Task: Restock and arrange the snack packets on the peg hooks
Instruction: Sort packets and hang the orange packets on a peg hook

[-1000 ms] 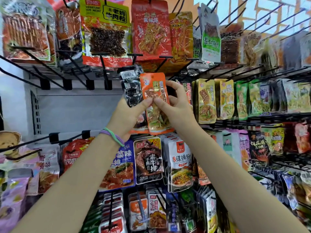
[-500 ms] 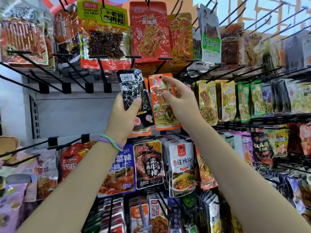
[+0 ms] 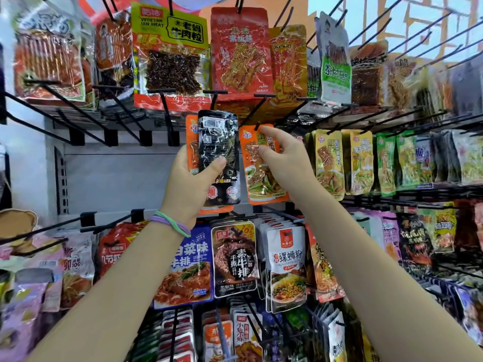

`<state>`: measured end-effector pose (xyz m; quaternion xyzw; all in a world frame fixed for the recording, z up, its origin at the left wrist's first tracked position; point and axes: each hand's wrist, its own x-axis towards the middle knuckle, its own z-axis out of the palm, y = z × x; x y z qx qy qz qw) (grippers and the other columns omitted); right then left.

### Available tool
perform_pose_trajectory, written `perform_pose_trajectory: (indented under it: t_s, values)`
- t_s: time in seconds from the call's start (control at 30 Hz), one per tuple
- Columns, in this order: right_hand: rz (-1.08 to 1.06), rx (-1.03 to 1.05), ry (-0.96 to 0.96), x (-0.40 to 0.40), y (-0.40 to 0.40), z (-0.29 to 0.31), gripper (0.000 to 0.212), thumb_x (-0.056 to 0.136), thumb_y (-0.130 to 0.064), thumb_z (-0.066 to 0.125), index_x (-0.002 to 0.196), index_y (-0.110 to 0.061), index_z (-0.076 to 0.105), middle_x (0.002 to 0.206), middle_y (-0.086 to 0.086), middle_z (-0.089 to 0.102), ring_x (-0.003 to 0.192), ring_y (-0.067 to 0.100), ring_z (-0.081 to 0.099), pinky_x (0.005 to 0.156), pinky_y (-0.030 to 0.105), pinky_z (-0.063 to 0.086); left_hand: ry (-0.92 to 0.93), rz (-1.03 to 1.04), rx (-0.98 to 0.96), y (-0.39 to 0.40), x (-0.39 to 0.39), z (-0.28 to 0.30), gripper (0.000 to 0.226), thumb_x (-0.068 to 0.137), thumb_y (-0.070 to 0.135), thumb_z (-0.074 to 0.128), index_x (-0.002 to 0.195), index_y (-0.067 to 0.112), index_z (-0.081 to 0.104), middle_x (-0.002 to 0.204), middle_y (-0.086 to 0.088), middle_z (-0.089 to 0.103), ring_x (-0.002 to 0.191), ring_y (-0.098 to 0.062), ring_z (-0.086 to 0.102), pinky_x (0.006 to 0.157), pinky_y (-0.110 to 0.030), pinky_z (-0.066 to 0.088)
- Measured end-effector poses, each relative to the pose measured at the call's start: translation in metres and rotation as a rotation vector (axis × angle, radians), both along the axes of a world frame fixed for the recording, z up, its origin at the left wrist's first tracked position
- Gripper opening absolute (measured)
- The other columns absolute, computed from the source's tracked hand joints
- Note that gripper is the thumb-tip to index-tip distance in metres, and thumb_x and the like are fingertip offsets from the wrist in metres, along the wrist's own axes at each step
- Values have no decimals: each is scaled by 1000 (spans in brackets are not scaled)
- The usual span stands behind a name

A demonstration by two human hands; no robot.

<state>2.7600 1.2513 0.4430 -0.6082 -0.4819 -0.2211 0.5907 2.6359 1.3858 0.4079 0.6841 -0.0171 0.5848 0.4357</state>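
My left hand point(image 3: 192, 182) grips a small stack of packets: a black packet point(image 3: 219, 142) in front, its back with the barcode facing me, and an orange one point(image 3: 191, 142) behind it. My right hand point(image 3: 283, 158) pinches the upper part of an orange snack packet point(image 3: 261, 178) at the tip of a black peg hook point(image 3: 257, 125) in the middle row. The packet hangs upright just left of the yellow packets point(image 3: 328, 163). Whether its hole is on the hook is hidden by my fingers.
Large red and yellow-green packets point(image 3: 170, 53) hang in the row above. Bare black hooks point(image 3: 78, 121) jut out at left and upper right. Below hang blue, brown and white packets point(image 3: 234, 259). Green and yellow packets point(image 3: 386, 163) fill the row to the right.
My right hand took the orange packet from the stack and carried it up and right to the hook. My left hand lifted the remaining stack slightly.
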Motion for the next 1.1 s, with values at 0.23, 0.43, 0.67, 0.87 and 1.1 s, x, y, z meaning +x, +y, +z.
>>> perform_pose_trajectory:
  t_s: [0.23, 0.43, 0.67, 0.87, 1.1]
  values:
    - [-208, 162, -211, -17, -5, -15, 20, 102, -30, 58, 102, -16, 73, 90, 5, 55, 80, 12, 49, 70, 14, 37, 14, -150, -44, -6, -8, -1, 29, 87, 8, 77, 113, 16, 68, 102, 4, 78, 96, -14, 74, 82, -32, 60]
    - [295, 27, 194, -26, -8, -20, 16, 97, -33, 66, 94, -18, 69, 93, 6, 75, 88, 25, 72, 73, 44, 59, 67, -236, -64, -23, -5, -2, 15, 97, 15, 67, 111, 20, 68, 109, -6, 78, 104, -25, 73, 94, -47, 59]
    - [94, 262, 21, -13, -26, -30, 29, 91, -29, 73, 87, -8, 53, 69, 3, 55, 65, 13, 48, 61, 35, 43, 11, -156, -55, -26, 3, -1, 6, 100, 27, 65, 105, 31, 65, 104, -3, 78, 92, -26, 76, 83, -46, 62]
    - [34, 274, -53, -22, -27, -35, 25, 89, -38, 75, 104, -19, 66, 83, 3, 69, 71, 16, 65, 62, 34, 52, 67, -122, 58, -52, 12, -3, 9, 99, 27, 66, 101, 35, 70, 88, 14, 77, 85, -4, 72, 81, -31, 58]
    - [294, 89, 125, -28, -34, -44, 53, 105, -51, 29, 102, -21, 72, 97, 2, 74, 95, 18, 70, 88, 40, 56, 136, -338, -70, -68, 12, -3, 43, 82, 61, 61, 95, 24, 78, 103, -5, 79, 102, -26, 74, 99, -54, 55]
